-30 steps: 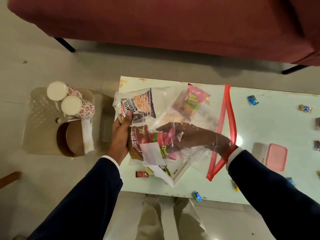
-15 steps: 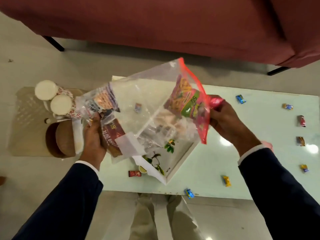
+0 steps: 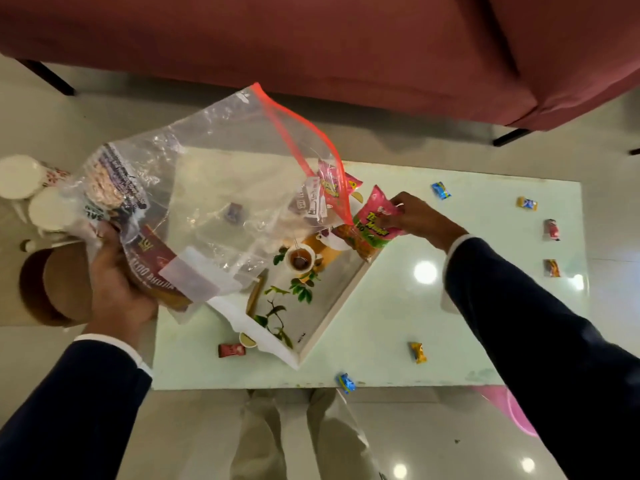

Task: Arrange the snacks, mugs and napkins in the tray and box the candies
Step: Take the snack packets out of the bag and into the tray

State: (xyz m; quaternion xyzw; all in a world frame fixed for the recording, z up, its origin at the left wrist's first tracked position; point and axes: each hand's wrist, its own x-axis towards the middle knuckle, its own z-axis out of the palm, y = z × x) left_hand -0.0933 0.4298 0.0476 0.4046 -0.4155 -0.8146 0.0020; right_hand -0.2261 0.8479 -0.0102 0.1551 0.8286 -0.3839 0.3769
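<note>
The person stands at the near edge of a pale green glass surface (image 3: 398,327), dark sleeves reaching out over it. The left hand (image 3: 117,282) grips the closed bottom end of a clear zip bag (image 3: 221,174) with a red seal strip, its fingers curled round the plastic and the packets bunched inside: a maroon snack packet (image 3: 152,261) against the palm and a purple-and-white packet (image 3: 110,188) just above it. The bag is lifted off the surface and tilted, with its open mouth facing right and down over the tray. Another pink packet (image 3: 329,183) sits at the mouth of the bag.

The right hand (image 3: 415,216) pinches the top corner of a pink-and-green snack packet (image 3: 372,226), fingers closed on it, at the far right edge of the white tray (image 3: 332,306). The tray lies cornerwise on the surface and has a printed teacup and green leaves on its floor.

Wrapped candies lie scattered on the surface: a blue one (image 3: 441,190) far of the right hand, a yellow-and-blue one (image 3: 526,203), a red one (image 3: 551,229) and an orange one (image 3: 551,268) along the right side, a yellow one (image 3: 417,352) and a blue one (image 3: 345,382) near the near edge, and a red one (image 3: 231,349) beside the tray's near corner.

Off to the left, on a low side stand, are two white mugs (image 3: 41,199) with a red floral pattern and a brown round bowl (image 3: 52,285). A dark red sofa (image 3: 311,46) fills the far side of the room.
</note>
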